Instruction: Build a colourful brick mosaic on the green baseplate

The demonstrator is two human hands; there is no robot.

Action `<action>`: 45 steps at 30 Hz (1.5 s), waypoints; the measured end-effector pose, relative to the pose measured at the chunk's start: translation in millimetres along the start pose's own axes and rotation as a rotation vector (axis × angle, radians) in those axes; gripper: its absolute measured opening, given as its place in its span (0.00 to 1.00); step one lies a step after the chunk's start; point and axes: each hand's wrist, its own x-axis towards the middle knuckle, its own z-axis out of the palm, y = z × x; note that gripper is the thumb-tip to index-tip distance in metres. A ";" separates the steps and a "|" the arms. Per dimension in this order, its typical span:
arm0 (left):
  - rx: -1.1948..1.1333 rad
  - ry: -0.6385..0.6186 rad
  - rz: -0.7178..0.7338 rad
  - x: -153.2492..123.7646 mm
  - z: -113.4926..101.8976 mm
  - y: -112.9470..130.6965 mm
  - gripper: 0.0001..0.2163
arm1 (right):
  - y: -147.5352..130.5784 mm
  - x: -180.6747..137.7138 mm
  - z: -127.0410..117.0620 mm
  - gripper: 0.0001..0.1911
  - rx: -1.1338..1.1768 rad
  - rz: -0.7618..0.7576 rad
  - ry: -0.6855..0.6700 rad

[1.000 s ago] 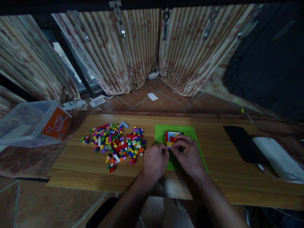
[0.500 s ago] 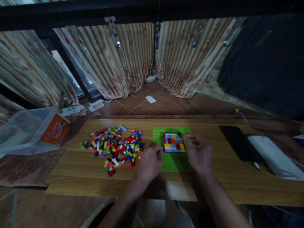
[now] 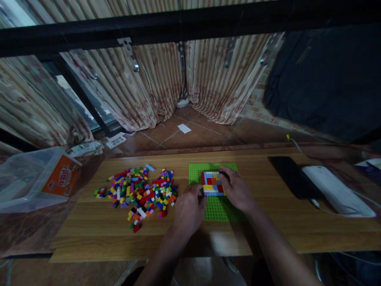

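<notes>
A green baseplate (image 3: 195,174) lies on the wooden board (image 3: 268,222). On it stands a flat multicoloured brick block (image 3: 211,183). My right hand (image 3: 236,190) rests over the block's right side, fingers curled against it. At the block's lower left corner sits my left hand (image 3: 189,208), fingers bent on the plate's left edge. A loose pile of small coloured bricks (image 3: 138,194) lies to the left of the plate.
A clear plastic tub with an orange label (image 3: 38,180) stands at the far left. At the right lie a black phone (image 3: 287,176) and a white power bank (image 3: 333,190) with a cable. Curtains hang behind over a tiled floor.
My right hand has moved left from beside the block onto its right part. The left hand has edged closer to the block. The camera has tipped upward a little.
</notes>
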 end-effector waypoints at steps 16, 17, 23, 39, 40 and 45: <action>0.138 0.100 -0.078 2.8 21.1 15.2 0.12 | 11.3 -4.6 -44.8 0.22 -0.272 0.270 -0.070; 0.124 0.108 -0.087 4.1 21.8 14.8 0.12 | 11.4 -4.7 -45.5 0.22 -0.275 0.273 -0.087; -0.129 0.172 -0.069 8.7 21.3 8.8 0.14 | 4.5 -7.0 -42.5 0.22 -0.215 0.336 -0.211; -0.778 0.219 0.079 17.7 32.3 -15.6 0.25 | -10.8 -14.1 -10.4 0.25 0.235 0.365 -0.229; -0.779 0.220 0.078 17.6 33.0 -16.5 0.25 | -10.3 -13.2 -9.6 0.25 0.236 0.363 -0.232; -0.703 0.251 0.071 19.3 33.6 -20.7 0.24 | -1.4 -12.6 -5.5 0.24 0.231 0.337 -0.219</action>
